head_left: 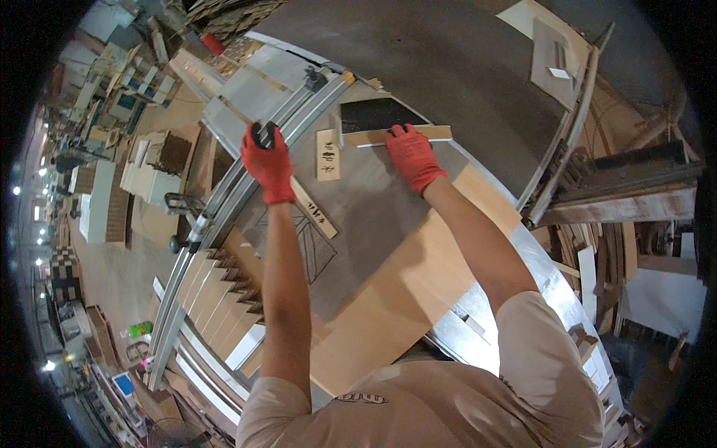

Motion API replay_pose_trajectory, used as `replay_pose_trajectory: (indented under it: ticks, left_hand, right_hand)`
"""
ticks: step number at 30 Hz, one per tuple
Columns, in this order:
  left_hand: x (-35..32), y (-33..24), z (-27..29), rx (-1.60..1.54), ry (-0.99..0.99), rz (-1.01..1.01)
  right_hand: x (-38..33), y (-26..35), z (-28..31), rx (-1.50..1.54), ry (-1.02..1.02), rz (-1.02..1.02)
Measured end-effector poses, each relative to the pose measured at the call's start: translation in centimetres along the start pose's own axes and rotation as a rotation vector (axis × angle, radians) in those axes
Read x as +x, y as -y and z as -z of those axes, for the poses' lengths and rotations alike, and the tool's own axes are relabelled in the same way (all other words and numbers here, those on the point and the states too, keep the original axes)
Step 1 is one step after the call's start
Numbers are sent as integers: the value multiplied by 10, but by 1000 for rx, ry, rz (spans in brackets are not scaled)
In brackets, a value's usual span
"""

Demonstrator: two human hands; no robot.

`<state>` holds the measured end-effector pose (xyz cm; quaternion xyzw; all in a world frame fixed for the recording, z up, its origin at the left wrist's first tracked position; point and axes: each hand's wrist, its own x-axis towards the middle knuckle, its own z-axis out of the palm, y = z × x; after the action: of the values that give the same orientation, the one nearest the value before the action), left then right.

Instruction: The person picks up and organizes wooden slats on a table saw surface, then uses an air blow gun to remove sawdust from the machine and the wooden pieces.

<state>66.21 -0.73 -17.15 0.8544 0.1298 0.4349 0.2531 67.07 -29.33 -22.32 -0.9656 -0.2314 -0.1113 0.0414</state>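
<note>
Sideways, the wood strip (403,136) lies under the right hand (412,157).

Saw bench layout
Panel (388,269) on table; wood strip (399,136) far end, metal rail (246,179) along left, stacked boards (224,291) near-left.

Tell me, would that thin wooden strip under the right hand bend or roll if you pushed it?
The wooden strip looks flat-sided and lies flat on the grey panel, so it would probably slide, not roll. It is long and thin, so likely light and slightly bendy. The gloved right hand pressing on it probably grips well.
</note>
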Motion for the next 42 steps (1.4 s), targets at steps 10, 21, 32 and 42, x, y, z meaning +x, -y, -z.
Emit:
replay_pose_trajectory:
  ticks: [10,21,32,42]
  left_hand:
    - [20,97,-3,550,479,-59]
    - [24,90,1,587,478,-39]
    - [26,86,0,556,477,-2]
    - [32,84,0,543,542,64]
  right_hand:
    - [5,6,-3,9,-59,15]
    - [12,21,-1,-172,16,2]
    - [12,20,-1,-205,55,-14]
    - [12,23,0,-96,23,-51]
